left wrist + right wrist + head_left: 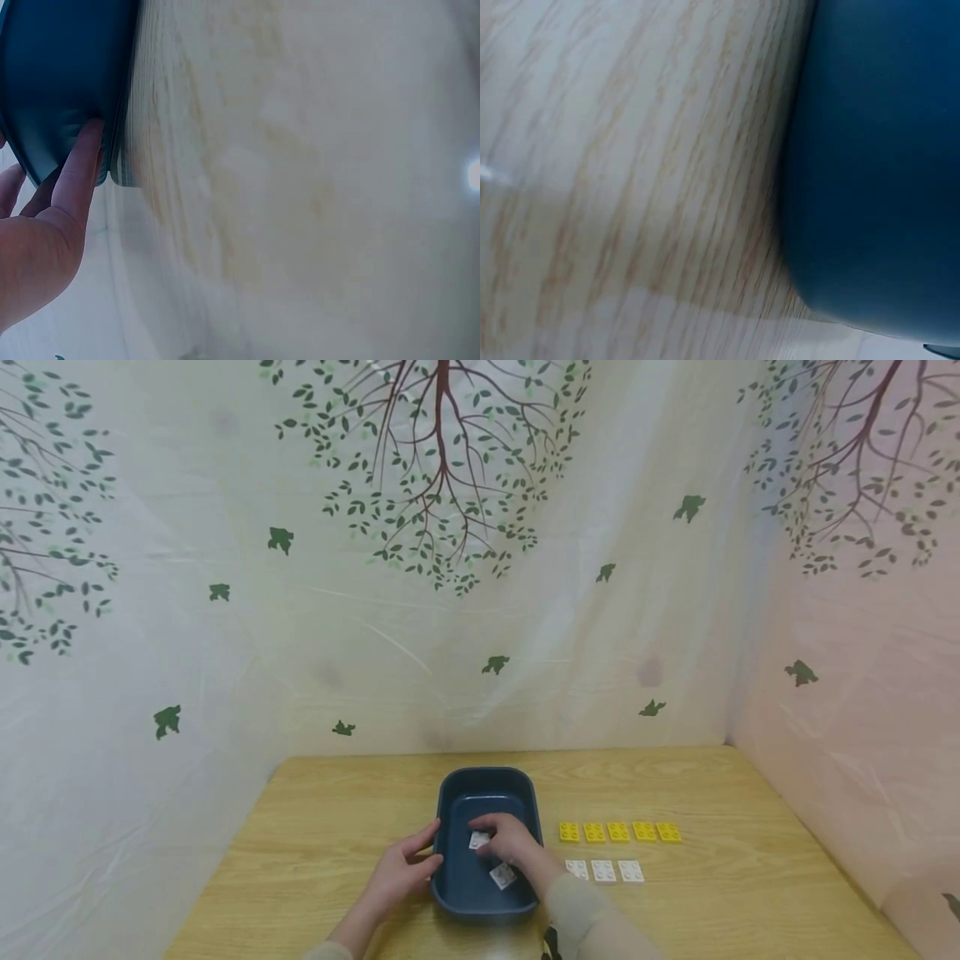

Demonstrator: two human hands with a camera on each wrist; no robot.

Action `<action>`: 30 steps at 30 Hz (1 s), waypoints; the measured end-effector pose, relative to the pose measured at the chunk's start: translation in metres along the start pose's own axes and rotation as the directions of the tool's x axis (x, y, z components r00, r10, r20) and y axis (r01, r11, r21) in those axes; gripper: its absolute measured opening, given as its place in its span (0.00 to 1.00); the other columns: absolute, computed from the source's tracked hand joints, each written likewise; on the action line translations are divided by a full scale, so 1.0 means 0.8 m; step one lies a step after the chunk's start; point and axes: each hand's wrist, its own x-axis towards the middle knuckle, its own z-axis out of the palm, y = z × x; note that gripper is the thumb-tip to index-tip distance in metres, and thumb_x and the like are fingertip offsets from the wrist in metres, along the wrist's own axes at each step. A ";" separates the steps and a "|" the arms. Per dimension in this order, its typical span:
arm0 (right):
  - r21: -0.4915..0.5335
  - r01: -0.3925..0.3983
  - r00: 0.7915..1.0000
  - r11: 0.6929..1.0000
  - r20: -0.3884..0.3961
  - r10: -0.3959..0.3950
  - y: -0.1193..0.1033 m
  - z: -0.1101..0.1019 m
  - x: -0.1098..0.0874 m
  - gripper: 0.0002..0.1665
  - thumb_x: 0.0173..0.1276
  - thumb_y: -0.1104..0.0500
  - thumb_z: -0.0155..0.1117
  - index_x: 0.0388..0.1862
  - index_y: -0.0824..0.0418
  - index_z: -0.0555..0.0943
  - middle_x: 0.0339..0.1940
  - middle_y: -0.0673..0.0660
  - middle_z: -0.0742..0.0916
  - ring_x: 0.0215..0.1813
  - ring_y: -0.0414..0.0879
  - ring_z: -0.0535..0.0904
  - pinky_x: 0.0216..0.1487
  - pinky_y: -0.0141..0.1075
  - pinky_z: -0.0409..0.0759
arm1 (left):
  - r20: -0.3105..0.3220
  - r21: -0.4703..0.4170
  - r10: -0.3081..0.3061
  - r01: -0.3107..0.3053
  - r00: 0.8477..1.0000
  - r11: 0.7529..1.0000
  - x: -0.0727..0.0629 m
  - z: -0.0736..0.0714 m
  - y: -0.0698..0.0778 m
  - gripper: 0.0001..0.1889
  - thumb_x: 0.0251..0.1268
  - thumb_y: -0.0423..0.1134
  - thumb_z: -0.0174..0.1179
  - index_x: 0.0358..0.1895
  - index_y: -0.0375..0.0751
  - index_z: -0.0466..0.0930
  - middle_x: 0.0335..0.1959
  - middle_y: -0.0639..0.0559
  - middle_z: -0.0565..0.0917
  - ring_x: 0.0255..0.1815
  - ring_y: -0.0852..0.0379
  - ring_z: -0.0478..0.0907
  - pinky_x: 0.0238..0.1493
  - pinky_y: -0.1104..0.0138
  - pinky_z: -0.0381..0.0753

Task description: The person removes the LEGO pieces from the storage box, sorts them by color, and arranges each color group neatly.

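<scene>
A dark blue tray lies on the wooden table in the head view. My left hand is at its left side, thumb and fingers touching the wall. The left wrist view shows an extended finger against the tray's outer wall. Inside the tray, my right hand pinches a white toy brick between thumb and fingers, partly covering it. Another white brick lies tilted on the tray floor below that hand. The right wrist view has only the tray's outer wall and table, no fingers.
Right of the tray, several yellow bricks form a row on the table. Nearer stands a row of white bricks, its left one partly behind the right arm. A small dark object shows by the right sleeve. Printed curtains surround the table.
</scene>
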 end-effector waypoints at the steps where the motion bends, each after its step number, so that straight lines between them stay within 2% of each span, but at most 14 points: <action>1: -0.008 0.004 1.000 1.000 -0.003 -0.004 0.000 0.000 0.000 0.26 0.54 0.73 0.73 0.54 0.61 0.85 0.51 0.60 0.86 0.48 0.52 0.78 0.57 0.53 0.77 | 0.000 -0.002 -0.001 0.001 1.000 1.000 0.000 0.000 0.000 0.31 0.69 0.34 0.60 0.74 0.37 0.63 0.72 0.29 0.63 0.61 0.35 0.76 0.49 0.56 0.84; 13: -0.055 0.001 1.000 0.998 0.005 -0.001 0.002 0.003 0.002 0.25 0.54 0.74 0.71 0.51 0.60 0.86 0.48 0.58 0.86 0.45 0.49 0.77 0.54 0.51 0.78 | 0.011 -0.019 0.004 -0.004 1.000 1.000 -0.002 0.001 0.001 0.31 0.70 0.34 0.60 0.74 0.36 0.62 0.72 0.28 0.62 0.62 0.34 0.74 0.49 0.56 0.84; 22: -0.063 0.038 0.999 0.997 0.026 -0.036 0.004 0.005 0.001 0.24 0.51 0.75 0.73 0.49 0.60 0.87 0.46 0.56 0.87 0.43 0.47 0.78 0.53 0.49 0.80 | 0.014 -0.034 0.001 0.000 1.000 0.999 -0.003 0.003 0.001 0.31 0.71 0.32 0.58 0.75 0.36 0.61 0.73 0.28 0.61 0.62 0.34 0.74 0.48 0.56 0.85; 30: -0.090 0.055 0.998 0.994 0.034 -0.052 0.004 0.006 0.000 0.22 0.53 0.73 0.74 0.48 0.60 0.88 0.46 0.56 0.87 0.43 0.48 0.78 0.54 0.50 0.79 | 0.011 -0.034 -0.007 0.007 1.000 0.999 -0.005 0.005 0.002 0.31 0.71 0.33 0.59 0.75 0.37 0.61 0.73 0.28 0.61 0.62 0.34 0.74 0.48 0.56 0.85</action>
